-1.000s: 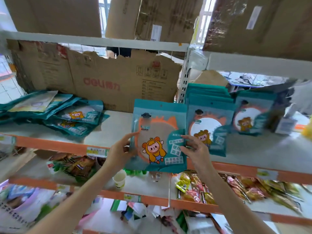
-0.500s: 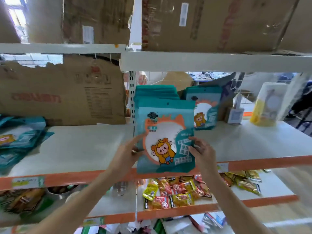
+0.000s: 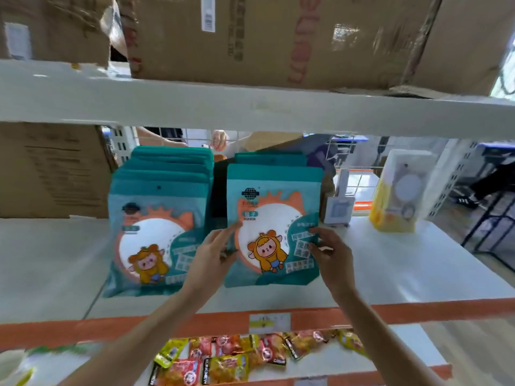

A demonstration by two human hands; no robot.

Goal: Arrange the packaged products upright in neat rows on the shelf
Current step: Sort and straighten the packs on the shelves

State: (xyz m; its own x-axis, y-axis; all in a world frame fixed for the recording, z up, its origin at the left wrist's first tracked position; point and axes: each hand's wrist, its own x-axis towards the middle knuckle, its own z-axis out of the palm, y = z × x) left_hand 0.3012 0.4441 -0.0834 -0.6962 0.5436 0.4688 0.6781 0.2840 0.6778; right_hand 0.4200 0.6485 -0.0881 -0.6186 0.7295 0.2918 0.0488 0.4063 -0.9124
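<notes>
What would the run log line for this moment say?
both hands hold teal packet upright | left hand, right hand on sides | front of right row | left row standing

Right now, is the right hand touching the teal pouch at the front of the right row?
Touching. The head view shows the right hand's fingers curled onto the front teal pouch's right edge.

Two rows of teal plastic pouches with a cartoon child printed on the front stand on the white shelf with the orange edge point(image 3: 418, 285). The left row point(image 3: 156, 232) runs about six deep, going by the tops; the right row point(image 3: 274, 227) shows two, one in front and one behind. Two hands are up: left hand point(image 3: 211, 254) and right hand point(image 3: 331, 254). One yellow-and-white packet point(image 3: 401, 196) stands off right, one small pale blue box point(image 3: 338, 211) beside it. Below, roughly a dozen small red and yellow snack sachets point(image 3: 237, 358), too jumbled to count exactly.
</notes>
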